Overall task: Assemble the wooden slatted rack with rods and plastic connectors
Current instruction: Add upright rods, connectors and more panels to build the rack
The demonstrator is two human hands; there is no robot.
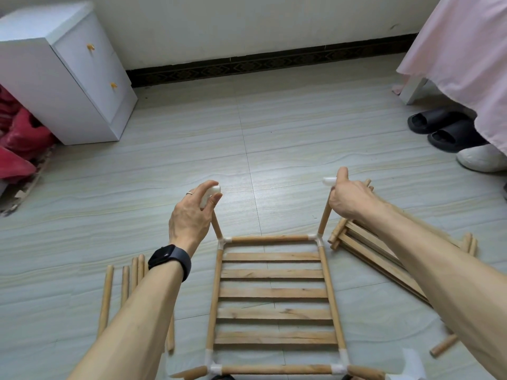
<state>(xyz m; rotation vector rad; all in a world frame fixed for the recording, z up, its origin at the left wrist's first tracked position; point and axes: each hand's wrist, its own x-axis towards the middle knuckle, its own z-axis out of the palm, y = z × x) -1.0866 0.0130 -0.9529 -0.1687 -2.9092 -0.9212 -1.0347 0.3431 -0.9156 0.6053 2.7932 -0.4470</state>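
The slatted panel (274,293) lies flat, near centre. Its left upright rod (216,229) and right upright rod (324,219) splay at the far corners; I judge uneven pressing could pop a joint. My left hand (189,215) pinches the left connector (212,192); my right hand (354,200) grips the right upright rod beside the right connector (329,181).

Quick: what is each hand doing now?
Left hand: pinches the left connector atop the left rod.
Right hand: grips the right connector atop the right rod.

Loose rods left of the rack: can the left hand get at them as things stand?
Probably yes, once freed. The loose rods lie uncovered on the floor below the left forearm, but the left hand grips a white connector atop an upright rod and must let go first.
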